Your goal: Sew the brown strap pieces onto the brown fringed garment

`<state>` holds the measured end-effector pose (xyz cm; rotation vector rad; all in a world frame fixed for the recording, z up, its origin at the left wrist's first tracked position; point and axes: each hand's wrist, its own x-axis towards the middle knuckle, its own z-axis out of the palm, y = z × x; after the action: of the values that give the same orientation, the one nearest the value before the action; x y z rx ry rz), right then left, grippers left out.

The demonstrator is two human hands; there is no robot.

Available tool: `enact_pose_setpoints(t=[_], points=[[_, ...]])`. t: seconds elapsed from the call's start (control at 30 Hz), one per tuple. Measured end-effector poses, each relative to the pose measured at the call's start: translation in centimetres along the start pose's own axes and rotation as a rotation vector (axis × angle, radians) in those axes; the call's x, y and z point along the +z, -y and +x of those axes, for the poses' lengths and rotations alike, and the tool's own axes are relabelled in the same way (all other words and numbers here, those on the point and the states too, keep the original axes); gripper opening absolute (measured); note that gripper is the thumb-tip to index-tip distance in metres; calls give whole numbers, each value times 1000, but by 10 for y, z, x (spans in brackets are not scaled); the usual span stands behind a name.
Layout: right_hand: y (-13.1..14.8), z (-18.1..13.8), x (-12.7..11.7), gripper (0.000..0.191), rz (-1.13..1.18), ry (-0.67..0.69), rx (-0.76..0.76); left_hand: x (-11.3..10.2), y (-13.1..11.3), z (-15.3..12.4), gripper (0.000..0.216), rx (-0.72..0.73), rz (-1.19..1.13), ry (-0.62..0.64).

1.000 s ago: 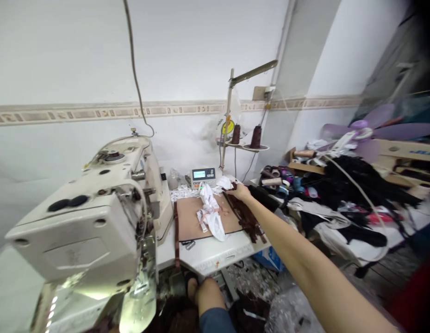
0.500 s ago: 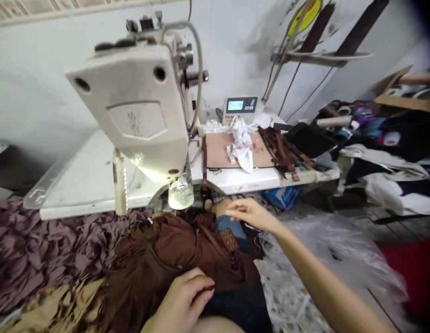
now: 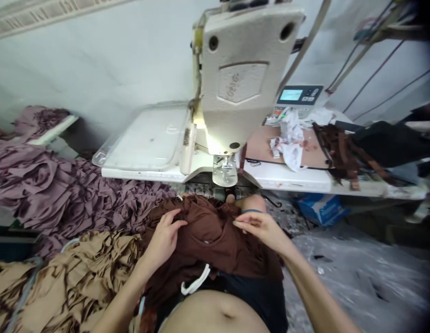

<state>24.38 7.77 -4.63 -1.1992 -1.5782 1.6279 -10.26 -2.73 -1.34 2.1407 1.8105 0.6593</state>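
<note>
A dark brown garment [image 3: 208, 240] lies bunched on my lap, below the sewing machine [image 3: 242, 78]. My left hand [image 3: 164, 236] grips its left fold with curled fingers. At the garment's right edge, my right hand [image 3: 261, 229] pinches the cloth between thumb and fingertips. Both hands sit just in front of the machine's presser foot [image 3: 225, 173] and the white table [image 3: 159, 173].
Mauve ruffled cloth [image 3: 62, 194] and tan cloth [image 3: 72, 277] pile up at my left. On the table to the right lie a brown board [image 3: 263, 148], white scraps [image 3: 289, 143], brown straps [image 3: 339, 152] and a control box [image 3: 298, 95]. A blue box [image 3: 319, 210] and plastic sheeting [image 3: 357, 273] cover the floor.
My right hand came back from the straps on the far table to the brown garment on my lap. My left hand moved up onto it. The view swung down and left.
</note>
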Motion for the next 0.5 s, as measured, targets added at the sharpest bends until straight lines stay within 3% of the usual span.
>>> enact_pose_setpoints(t=[0.1, 0.27, 0.4, 0.5], points=[[32, -21, -45, 51, -63, 87, 118, -2, 8, -9, 30, -5, 90, 2], [51, -53, -112, 57, -126, -40, 242, -18, 8, -11, 14, 66, -36, -88], [44, -59, -109, 53, -254, 117, 277, -33, -6, 0, 10, 5, -466, 9], [49, -47, -74, 46, -323, 88, 69, -30, -39, 16, 12, -195, -687, 85]])
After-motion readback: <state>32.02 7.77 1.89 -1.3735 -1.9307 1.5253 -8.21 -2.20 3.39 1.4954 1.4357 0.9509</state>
